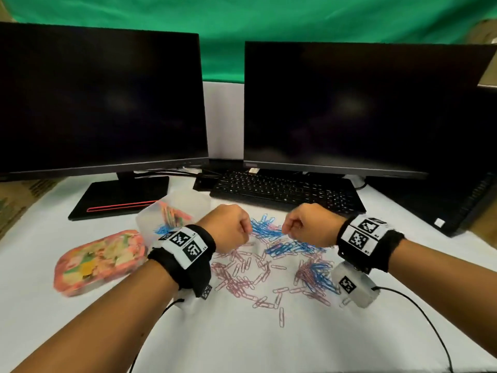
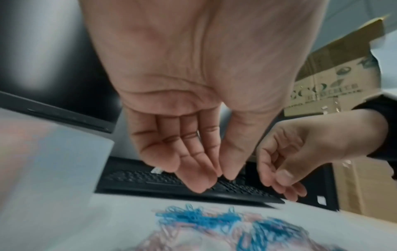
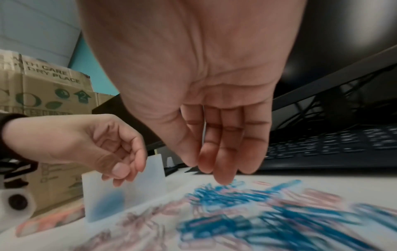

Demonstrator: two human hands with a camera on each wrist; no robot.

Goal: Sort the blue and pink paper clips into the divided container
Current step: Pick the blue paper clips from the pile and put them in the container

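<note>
At the far left of the white table (image 1: 80, 332) lies a pink patterned case (image 1: 99, 262), and just right of it, partly behind the left wrist, stands the translucent divided container (image 1: 174, 211), holding pink clips in its far part and some blue clips in the nearer one. The left hand (image 1: 231, 227) hovers beside the container, its thumb and forefinger tips brought together; the left wrist view shows nothing clearly between them, so whether it pinches a clip I cannot tell. The right hand (image 1: 306, 227) hangs further right, fingers loosely bent downward, seemingly empty. Beneath and just beyond both hands spreads the pile of blue paper clips (image 1: 269, 232) mixed with pink paper clips (image 1: 242, 273), reaching toward the near right. The clips lie every way, with no common long axis. The container sits left of the pile, so the left hand is the nearer one for dropping; the right is nearer the blue cluster
</note>
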